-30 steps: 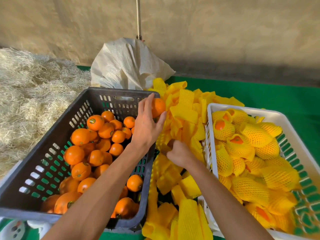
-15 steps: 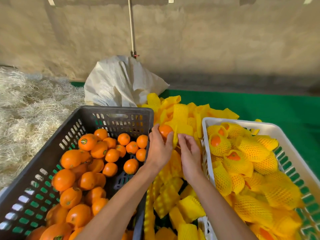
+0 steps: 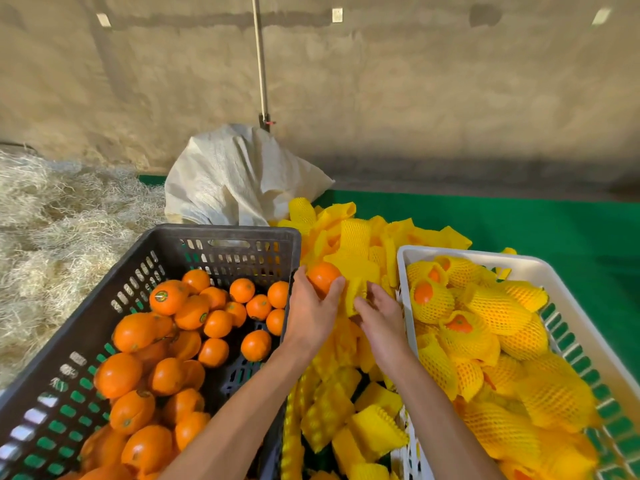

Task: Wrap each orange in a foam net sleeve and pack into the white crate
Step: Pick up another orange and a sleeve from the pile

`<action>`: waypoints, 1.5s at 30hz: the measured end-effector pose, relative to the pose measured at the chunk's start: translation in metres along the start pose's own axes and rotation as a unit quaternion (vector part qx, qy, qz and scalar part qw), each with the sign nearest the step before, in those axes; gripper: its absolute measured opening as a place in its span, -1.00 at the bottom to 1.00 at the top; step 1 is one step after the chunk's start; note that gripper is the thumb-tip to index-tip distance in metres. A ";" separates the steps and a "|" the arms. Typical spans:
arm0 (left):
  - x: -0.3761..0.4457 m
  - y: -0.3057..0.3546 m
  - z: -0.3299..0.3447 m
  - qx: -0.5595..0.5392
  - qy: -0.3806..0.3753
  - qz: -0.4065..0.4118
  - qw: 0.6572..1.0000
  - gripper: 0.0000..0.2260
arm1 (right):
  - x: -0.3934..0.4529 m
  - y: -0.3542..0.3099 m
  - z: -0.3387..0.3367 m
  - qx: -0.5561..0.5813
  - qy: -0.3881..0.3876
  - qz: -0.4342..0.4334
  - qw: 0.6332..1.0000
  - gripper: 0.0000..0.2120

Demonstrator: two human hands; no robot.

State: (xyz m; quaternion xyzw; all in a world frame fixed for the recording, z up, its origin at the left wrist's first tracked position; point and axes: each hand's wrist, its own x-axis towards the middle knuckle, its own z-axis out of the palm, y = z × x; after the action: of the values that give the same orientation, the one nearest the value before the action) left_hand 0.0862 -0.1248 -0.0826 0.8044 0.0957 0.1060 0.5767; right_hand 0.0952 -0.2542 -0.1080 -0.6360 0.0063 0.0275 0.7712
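The left hand (image 3: 310, 313) grips a bare orange (image 3: 323, 277) above the pile of yellow foam sleeves (image 3: 353, 244), between the dark crate (image 3: 242, 237) and the white crate (image 3: 485, 259). The right hand (image 3: 382, 320) seems to pinch one sleeve (image 3: 360, 294) beside the fruit. Round stickers (image 3: 161, 295) mark some loose oranges (image 3: 166, 344); their print is unreadable.

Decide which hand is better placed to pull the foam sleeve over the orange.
The right hand. It already pinches a yellow foam sleeve right beside the orange, while the left hand is busy gripping that orange above the sleeve pile.
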 end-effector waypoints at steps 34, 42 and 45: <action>0.001 0.018 -0.008 -0.244 -0.151 -0.190 0.939 -0.38 | -0.004 -0.003 -0.005 -0.242 0.076 -0.053 0.966 -0.93; 0.001 0.019 -0.006 -0.208 -0.147 -0.160 0.954 -0.30 | -0.001 -0.010 -0.002 -0.099 0.119 0.076 0.985 -0.82; -0.002 0.017 -0.005 -0.150 -0.160 -0.138 0.966 -0.40 | 0.003 -0.014 -0.002 -0.028 0.162 0.119 0.979 -0.81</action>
State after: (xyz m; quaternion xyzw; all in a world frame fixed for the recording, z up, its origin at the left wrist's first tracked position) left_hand 0.0837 -0.1267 -0.0648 0.6945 0.0952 -0.0914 0.7073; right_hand 0.0989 -0.2592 -0.0948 -0.6477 0.2062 0.0159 0.7333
